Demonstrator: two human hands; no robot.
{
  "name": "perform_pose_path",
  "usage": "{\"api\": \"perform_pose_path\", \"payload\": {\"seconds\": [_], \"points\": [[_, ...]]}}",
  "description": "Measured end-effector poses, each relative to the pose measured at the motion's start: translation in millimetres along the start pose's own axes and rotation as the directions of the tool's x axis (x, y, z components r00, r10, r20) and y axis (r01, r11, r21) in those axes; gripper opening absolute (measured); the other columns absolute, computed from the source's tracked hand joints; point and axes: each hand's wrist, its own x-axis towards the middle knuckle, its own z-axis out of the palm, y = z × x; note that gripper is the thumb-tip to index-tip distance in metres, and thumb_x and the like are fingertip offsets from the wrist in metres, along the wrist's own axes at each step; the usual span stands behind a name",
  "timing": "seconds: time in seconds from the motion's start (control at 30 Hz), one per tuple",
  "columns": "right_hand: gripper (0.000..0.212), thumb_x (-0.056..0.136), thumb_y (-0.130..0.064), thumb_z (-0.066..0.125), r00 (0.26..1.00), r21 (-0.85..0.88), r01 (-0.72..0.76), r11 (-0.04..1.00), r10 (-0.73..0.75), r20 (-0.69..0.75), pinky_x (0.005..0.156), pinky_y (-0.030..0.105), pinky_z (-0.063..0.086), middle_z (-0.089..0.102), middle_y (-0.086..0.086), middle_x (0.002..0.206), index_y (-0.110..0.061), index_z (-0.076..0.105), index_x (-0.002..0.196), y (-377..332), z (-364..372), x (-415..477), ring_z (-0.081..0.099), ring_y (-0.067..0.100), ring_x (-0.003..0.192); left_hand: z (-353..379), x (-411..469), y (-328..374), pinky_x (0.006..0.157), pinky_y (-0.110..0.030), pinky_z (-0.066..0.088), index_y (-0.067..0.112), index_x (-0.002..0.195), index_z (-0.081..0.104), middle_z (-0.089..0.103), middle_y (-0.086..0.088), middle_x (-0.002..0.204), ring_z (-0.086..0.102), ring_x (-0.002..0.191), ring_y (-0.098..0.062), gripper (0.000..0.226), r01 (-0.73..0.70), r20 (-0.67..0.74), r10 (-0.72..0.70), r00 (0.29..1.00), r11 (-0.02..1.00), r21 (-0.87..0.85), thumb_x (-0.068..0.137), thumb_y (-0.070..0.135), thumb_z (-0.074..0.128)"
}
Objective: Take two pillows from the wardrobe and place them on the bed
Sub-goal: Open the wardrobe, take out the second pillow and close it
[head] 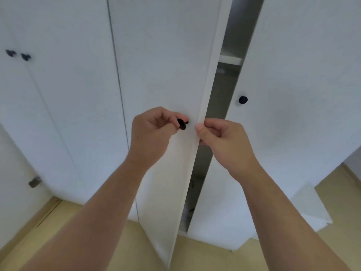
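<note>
A white wardrobe fills the view. Its left door stands slightly ajar, leaving a narrow dark gap to the inside. My left hand is pinched on that door's black knob. My right hand grips the free edge of the same door, thumb on the front face. The right door is closed against the frame and carries a black knob. Through the gap I see a white shelf and something pale low down; no pillow is clearly visible.
Further wardrobe doors with two black knobs stand to the left. A room door with a metal handle is at the lower left. Light wooden floor runs below. A white folded item lies on the floor at the right.
</note>
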Motion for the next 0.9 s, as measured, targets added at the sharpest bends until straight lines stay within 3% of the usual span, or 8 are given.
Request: {"api": "perform_pose_path", "payload": {"seconds": [0.1, 0.23, 0.3, 0.37, 0.53, 0.7, 0.77, 0.9], "points": [[0.023, 0.094, -0.029, 0.071, 0.980, 0.058, -0.006, 0.998, -0.006, 0.200, 0.100, 0.043, 0.056, 0.082, -0.008, 0.096, -0.026, 0.078, 0.116, -15, 10, -7, 0.077, 0.012, 0.097, -33, -7, 5, 0.072, -0.033, 0.057, 0.001, 0.071, 0.063, 0.077, -0.015, 0.084, 0.071, 0.078, -0.032, 0.031, 0.089, -0.024, -0.094, 0.995, 0.982, -0.169, 0.076, -0.027, 0.050], [0.014, 0.092, -0.034, 0.073, 0.939, -0.009, 0.087, 0.996, -0.079, 0.334, 0.094, 0.052, 0.057, 0.082, 0.002, 0.095, -0.041, 0.080, 0.102, -38, 42, -16, 0.076, 0.030, 0.094, -72, -15, 12, 0.067, -0.034, 0.053, 0.000, 0.083, 0.068, 0.071, -0.015, 0.083, 0.063, 0.072, -0.031, 0.020, 0.091, -0.148, -0.121, 0.982, 0.977, -0.195, 0.075, -0.010, 0.053], [0.018, 0.090, -0.036, 0.073, 0.912, -0.019, 0.108, 0.994, -0.092, 0.400, 0.094, 0.048, 0.058, 0.081, 0.001, 0.096, -0.036, 0.080, 0.107, -47, 66, -19, 0.076, 0.019, 0.087, -91, -19, 17, 0.066, -0.027, 0.050, -0.003, 0.094, 0.070, 0.068, -0.018, 0.085, 0.060, 0.073, -0.029, 0.022, 0.082, -0.230, -0.127, 0.965, 0.977, -0.195, 0.079, -0.007, 0.053], [0.034, 0.088, -0.039, 0.074, 0.877, 0.008, 0.114, 0.993, -0.105, 0.470, 0.094, 0.045, 0.058, 0.081, -0.003, 0.097, -0.029, 0.076, 0.120, -52, 90, -18, 0.071, 0.005, 0.085, -112, -26, 21, 0.069, -0.028, 0.049, -0.006, 0.093, 0.071, 0.066, -0.019, 0.084, 0.059, 0.076, -0.028, 0.021, 0.074, -0.300, -0.122, 0.946, 0.983, -0.166, 0.086, -0.003, 0.052], [0.060, 0.085, -0.045, 0.071, 0.791, 0.057, 0.119, 0.991, -0.129, 0.598, 0.098, 0.041, 0.057, 0.081, -0.009, 0.094, -0.026, 0.059, 0.141, -68, 152, -14, 0.076, 0.014, 0.097, -157, -52, 33, 0.091, -0.039, 0.052, 0.005, 0.094, 0.075, 0.071, -0.015, 0.095, 0.066, 0.092, -0.028, 0.037, 0.161, -0.462, -0.253, 0.850, 0.960, -0.230, 0.103, 0.031, 0.050], [0.049, 0.091, -0.028, 0.064, 0.777, 0.011, 0.173, 0.985, -0.143, 0.614, 0.098, 0.041, 0.057, 0.079, 0.000, 0.108, -0.030, 0.060, 0.140, -89, 206, -4, 0.074, 0.021, 0.099, -192, -67, 44, 0.084, -0.039, 0.052, -0.002, 0.104, 0.068, 0.068, -0.028, 0.092, 0.065, 0.086, -0.031, 0.047, 0.197, -0.532, -0.191, 0.825, 0.979, -0.046, 0.100, 0.041, 0.049], [0.046, 0.094, -0.021, 0.062, 0.771, 0.001, 0.184, 0.983, -0.145, 0.620, 0.102, 0.032, 0.053, 0.074, -0.007, 0.125, -0.029, 0.061, 0.139, -99, 223, 1, 0.070, 0.012, 0.108, -204, -71, 49, 0.082, -0.040, 0.052, 0.008, 0.097, 0.070, 0.067, -0.011, 0.085, 0.062, 0.081, -0.023, 0.034, 0.211, -0.584, -0.154, 0.797, 0.977, 0.030, 0.097, 0.038, 0.055], [0.057, 0.097, -0.008, 0.050, 0.701, 0.002, 0.196, 0.981, -0.142, 0.698, 0.103, 0.024, 0.046, 0.062, -0.007, 0.143, -0.030, 0.048, 0.150, -109, 246, 3, 0.058, 0.010, 0.129, -221, -82, 53, 0.099, -0.039, 0.055, 0.020, 0.124, 0.071, 0.078, 0.005, 0.105, 0.073, 0.101, -0.014, 0.034, 0.293, -0.657, -0.096, 0.748, 0.936, 0.196, 0.094, 0.034, 0.062]]}}
